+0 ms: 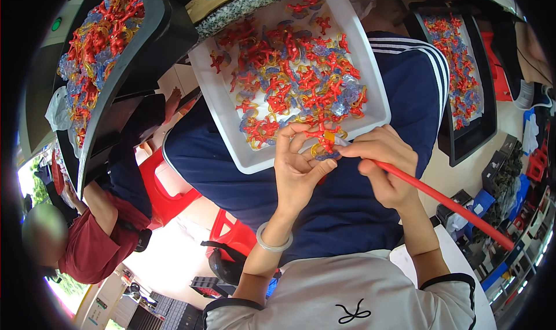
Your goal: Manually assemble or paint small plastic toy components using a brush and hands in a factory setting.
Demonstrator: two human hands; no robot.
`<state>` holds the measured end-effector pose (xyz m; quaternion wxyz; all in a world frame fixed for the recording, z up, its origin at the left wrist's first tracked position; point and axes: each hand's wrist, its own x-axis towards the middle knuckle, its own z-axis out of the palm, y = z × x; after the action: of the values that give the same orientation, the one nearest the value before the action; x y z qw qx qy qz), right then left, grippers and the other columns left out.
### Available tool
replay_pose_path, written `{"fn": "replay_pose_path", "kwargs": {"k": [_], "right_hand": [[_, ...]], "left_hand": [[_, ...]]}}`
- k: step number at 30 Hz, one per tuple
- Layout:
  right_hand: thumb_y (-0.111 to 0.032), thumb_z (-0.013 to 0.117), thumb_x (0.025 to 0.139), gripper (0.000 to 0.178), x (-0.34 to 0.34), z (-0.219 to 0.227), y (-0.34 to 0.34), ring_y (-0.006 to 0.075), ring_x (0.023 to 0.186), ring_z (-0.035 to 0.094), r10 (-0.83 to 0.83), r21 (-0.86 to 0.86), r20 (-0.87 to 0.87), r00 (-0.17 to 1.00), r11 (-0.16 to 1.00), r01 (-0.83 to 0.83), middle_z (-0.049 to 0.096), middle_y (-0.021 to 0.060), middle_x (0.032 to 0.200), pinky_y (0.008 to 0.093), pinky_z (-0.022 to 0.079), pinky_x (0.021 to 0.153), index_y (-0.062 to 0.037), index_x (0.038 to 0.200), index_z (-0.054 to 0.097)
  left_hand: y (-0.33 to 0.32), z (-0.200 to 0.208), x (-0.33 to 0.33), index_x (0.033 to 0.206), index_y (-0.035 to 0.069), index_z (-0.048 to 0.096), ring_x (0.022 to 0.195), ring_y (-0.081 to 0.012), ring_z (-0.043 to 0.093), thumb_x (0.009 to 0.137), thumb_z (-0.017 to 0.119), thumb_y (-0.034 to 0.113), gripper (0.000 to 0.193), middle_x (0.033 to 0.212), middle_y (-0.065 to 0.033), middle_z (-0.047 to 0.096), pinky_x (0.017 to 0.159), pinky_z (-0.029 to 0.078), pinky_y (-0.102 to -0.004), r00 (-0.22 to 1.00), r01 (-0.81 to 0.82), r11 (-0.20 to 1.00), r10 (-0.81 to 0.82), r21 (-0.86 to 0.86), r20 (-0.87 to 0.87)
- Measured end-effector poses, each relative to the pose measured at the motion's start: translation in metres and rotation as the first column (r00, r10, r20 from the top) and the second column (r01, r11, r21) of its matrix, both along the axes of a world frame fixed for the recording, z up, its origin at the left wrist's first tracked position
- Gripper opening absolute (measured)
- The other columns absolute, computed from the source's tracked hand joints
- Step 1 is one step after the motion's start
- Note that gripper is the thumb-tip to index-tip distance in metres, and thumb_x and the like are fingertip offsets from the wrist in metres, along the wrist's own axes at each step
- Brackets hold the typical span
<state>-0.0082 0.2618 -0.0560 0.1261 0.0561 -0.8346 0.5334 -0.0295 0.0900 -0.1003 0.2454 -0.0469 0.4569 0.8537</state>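
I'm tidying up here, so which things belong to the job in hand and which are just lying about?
Job: red figure in the left hand; red-handled brush in the right hand; white tray of similar pieces; probably the black trays of such pieces.

Lying about, it seems: clear plastic bag; black bag.

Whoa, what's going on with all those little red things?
This person's left hand is holding a small red piece, and their right hand has a long red-handled tool, maybe a brush, with its tip right at the piece. The white tray in front of them holds lots more red, yellow and blue pieces.
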Motion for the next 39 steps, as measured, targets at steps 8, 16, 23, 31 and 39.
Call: {"fn": "replay_pose_path", "kwargs": {"k": [8,16,23,31,39], "right_hand": [[-0.02,0.064,0.089,0.016,0.001,0.002,0.005,0.02,0.063,0.056,0.055,0.035,0.024,0.998,0.998,-0.056,0.065,0.0039,0.072,0.0329,0.038,0.064,-0.005,0.083,0.067],[-0.002,0.067,0.079,0.005,-0.004,-0.008,0.008,0.0183,0.063,0.057,-0.117,0.277,-0.073,0.991,0.952,0.132,0.067,0.0034,0.072,0.0314,0.039,0.067,-0.0056,0.082,0.069],[-0.007,0.068,0.081,0.002,0.005,-0.002,0.007,0.0193,0.064,0.059,-0.075,0.154,0.075,0.994,0.986,0.063,0.066,0.0031,0.07,0.0316,0.04,0.07,-0.005,0.081,0.069],[-0.008,0.069,0.083,0.002,0.01,-0.004,0.006,0.0168,0.066,0.059,-0.086,0.016,0.121,0.989,0.996,0.085,0.067,0.0037,0.073,0.0322,0.04,0.071,-0.0055,0.082,0.07],[-0.002,0.061,0.091,0.012,0.017,-0.013,-0.007,0.0165,0.086,0.066,-0.138,-0.365,0.393,0.909,0.884,0.292,0.07,0.0116,0.091,0.0268,0.051,0.077,0.0033,0.098,0.069]], "left_hand": [[0.002,0.007,-0.001,0.125,0.001,0.039,0.111,-0.0277,0.061,0.073,0.068,-0.022,0.063,0.126,-0.018,0.052,0.087,0.058,-0.0338,0.998,0.051,0.996,-0.054,-0.07,-0.045],[0.001,0.01,0.004,0.125,0.0,0.049,0.088,-0.0109,0.061,0.068,0.072,-0.02,0.064,0.12,-0.0113,0.054,0.075,0.057,-0.0231,0.99,0.068,0.96,-0.1,-0.273,-0.104],[-0.001,0.008,0.005,0.124,0.001,0.056,0.076,-0.0046,0.055,0.065,0.075,-0.017,0.065,0.112,-0.0065,0.051,0.063,0.051,-0.0174,0.985,0.093,0.946,-0.134,-0.312,-0.11],[-0.001,0.012,0.007,0.122,0.003,0.06,0.066,-0.004,0.046,0.062,0.079,-0.015,0.065,0.109,-0.0048,0.05,0.061,0.048,-0.017,0.972,0.068,0.923,-0.147,-0.378,-0.183],[0.003,0.01,0.007,0.13,0.005,0.058,0.074,-0.0045,0.054,0.065,0.083,-0.008,0.07,0.11,-0.0059,0.052,0.066,0.051,-0.0185,0.971,0.065,0.932,-0.141,-0.356,-0.192]]}}
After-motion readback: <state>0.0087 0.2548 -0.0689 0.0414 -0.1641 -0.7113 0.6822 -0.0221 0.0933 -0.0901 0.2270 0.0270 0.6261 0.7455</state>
